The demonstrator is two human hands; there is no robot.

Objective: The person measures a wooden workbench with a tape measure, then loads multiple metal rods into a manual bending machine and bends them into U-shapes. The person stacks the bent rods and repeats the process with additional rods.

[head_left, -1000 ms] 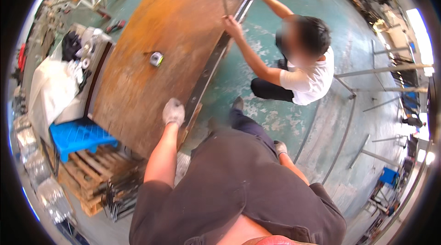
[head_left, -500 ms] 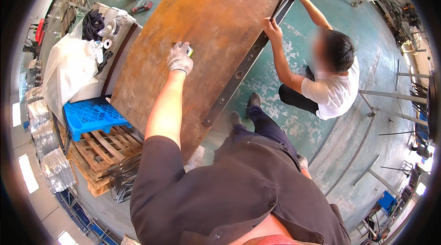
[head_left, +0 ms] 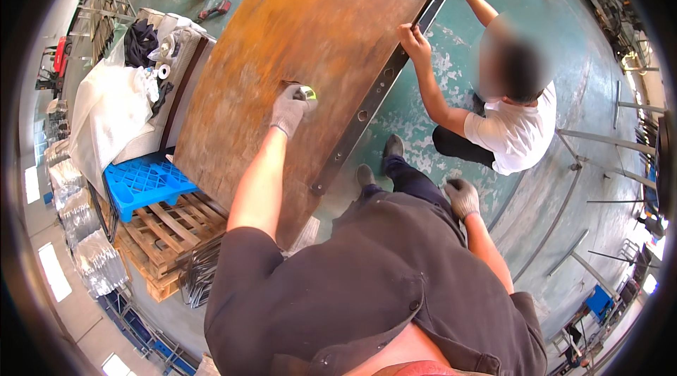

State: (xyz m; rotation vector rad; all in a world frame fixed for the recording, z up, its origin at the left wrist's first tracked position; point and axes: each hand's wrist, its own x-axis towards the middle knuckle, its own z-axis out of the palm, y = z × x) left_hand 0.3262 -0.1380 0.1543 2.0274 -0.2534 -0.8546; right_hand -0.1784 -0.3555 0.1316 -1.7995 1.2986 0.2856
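Left hand (head_left: 289, 109): gloved, stretched out over the rusty steel plate (head_left: 282, 44); our grip is curled around a small tape measure (head_left: 307, 94) with a yellow-green case
Tape measure: we see it lying on the plate, near its middle
Right hand (head_left: 462, 197): gloved, resting at our thigh; fingers loosely curled, holding nothing
Co-worker: crouches in a white shirt; both hands on the dark steel bar (head_left: 384, 80) along the plate's right edge
Left of plate: blue pallet (head_left: 144, 182) on wooden pallets (head_left: 169, 235)

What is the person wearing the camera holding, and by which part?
The left hand closes over a small yellow-green tool on the rusty plate, gripping its body. The right hand holds nothing.
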